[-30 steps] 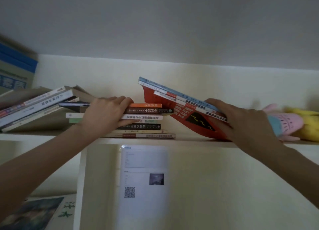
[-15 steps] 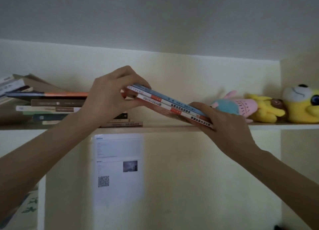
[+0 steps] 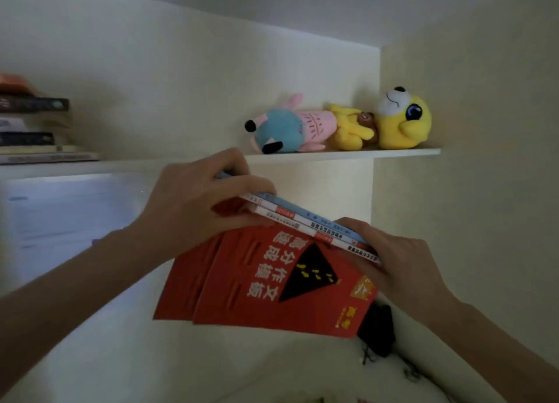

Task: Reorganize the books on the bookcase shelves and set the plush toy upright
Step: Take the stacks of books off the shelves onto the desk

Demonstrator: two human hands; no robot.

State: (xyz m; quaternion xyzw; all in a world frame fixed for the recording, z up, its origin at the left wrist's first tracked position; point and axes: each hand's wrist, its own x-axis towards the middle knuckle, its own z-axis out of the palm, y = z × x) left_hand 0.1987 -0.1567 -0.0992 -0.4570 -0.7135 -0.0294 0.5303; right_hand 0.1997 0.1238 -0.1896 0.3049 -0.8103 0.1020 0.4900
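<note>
together left hand (image 3: 193, 209), right hand (image 3: 396, 260) fingers grip book bundle (image 3: 272, 281).

Book stack (image 3: 33, 130) cut off at left edge; white sheet (image 3: 69, 209) blurred.

Black box (image 3: 376, 330), poss. adapter, lower rt.

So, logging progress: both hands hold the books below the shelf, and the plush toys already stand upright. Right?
No: the head view shows the plush toys lying down on the shelf. The left hand and right hand do hold the books.
</note>
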